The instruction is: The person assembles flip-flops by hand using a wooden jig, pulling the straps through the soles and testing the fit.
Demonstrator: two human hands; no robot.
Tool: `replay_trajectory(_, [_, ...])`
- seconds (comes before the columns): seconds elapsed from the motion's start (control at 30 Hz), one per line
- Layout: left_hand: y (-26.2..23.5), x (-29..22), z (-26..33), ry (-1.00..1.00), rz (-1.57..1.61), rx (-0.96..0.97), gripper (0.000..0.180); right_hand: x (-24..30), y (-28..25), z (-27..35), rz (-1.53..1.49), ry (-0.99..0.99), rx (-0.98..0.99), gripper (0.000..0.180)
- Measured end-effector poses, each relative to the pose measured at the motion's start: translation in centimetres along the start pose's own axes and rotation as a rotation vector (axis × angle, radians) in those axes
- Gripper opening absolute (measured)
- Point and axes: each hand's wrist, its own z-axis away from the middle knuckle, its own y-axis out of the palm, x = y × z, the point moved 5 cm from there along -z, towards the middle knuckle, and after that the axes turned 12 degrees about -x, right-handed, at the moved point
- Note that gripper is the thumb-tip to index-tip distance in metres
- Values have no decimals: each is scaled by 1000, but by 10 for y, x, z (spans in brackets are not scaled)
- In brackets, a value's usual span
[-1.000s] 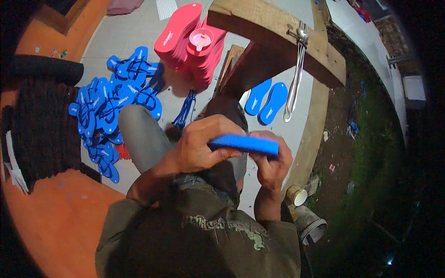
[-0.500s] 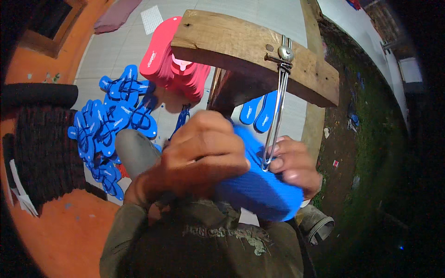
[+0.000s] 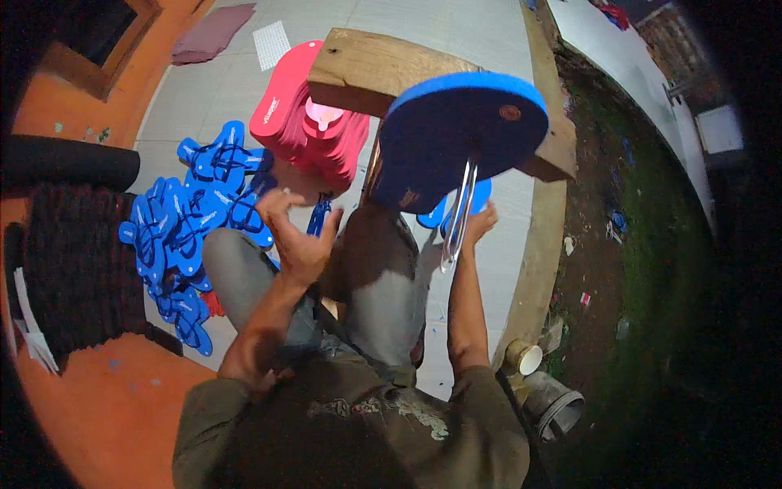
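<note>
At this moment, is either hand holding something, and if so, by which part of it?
The left hand holds nothing. The right hand is at the right edge of a partly hidden blue sole; whether it grips it cannot be told.

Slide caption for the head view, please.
Rounded blue foam sole partly hiding brown wooden beam; left hand empty, right hand near blue floor soles.

Orange wall (1 wooden frame)

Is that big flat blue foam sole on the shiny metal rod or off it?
On: the long shiny metal rod pokes out of the dark face of the flat blue foam sole.
</note>
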Motion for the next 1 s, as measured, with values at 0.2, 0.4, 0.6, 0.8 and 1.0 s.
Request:
replay_trajectory(0.2, [-23, 47, 87, -343, -124, 205, 41, -67, 77, 32, 339, 113, 304, 79])
replay_trajectory(0.4, [5, 22, 105, -487, 234, 516, 27, -53, -19, 44, -251, 510, 325, 79])
replay_trajectory(0.6, [41, -52, 105, -633, 342, 809, 46, 97, -227, 162, -395, 189, 707, 93])
replay_trajectory(0.8, [-3, -63, 65, -474, 718, 938, 32, 167, -230, 109, -941, 258, 618, 91])
replay_trajectory(1.0, [-29, -92, -10, 52, 863, 560, 28, 253, -256, 69, -1080, -157, 702, 22])
